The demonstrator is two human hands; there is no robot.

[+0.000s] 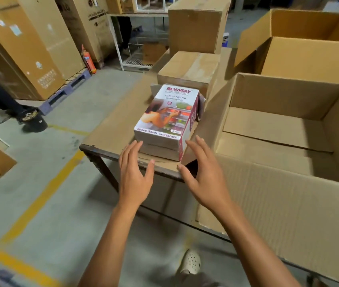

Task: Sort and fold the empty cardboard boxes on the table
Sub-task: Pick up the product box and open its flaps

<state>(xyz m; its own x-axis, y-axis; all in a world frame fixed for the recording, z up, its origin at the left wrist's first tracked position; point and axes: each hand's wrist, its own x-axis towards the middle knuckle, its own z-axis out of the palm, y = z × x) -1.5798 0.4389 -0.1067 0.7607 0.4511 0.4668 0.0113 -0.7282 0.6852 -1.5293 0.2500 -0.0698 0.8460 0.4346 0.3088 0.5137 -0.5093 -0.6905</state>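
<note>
— Across the left side, what room is this?
— Warehouse: a grey concrete floor [40, 195] with yellow lines, tall brown cartons [29, 48] on a blue pallet [67, 90], and a red fire extinguisher [89, 60] beside them.
— And the work surface?
— A dark-framed counter [94, 150] topped with sheet cardboard. A printed box [164, 119] lies near its front edge with a closed brown box [187, 69] just behind it. An open carton [288, 183] stands to the right, with a farther carton [309, 48] beyond.
— What is hard to make out?
— A pale layer shows under the printed box; I cannot tell whether it is a second box. The frame cuts off the open carton at right.
— Which way does the printed box lie?
— Flat, picture side up. Its long axis runs away from the person, with the far end leaning slightly right. "BOMBAY" is at the far end and "Space Saver Container" at the near end.
— The hands?
— The left hand [135, 177] and right hand [201, 179] flank the near end, fingers spread and released, grasping nothing. Whether they touch the box is unclear.
</note>
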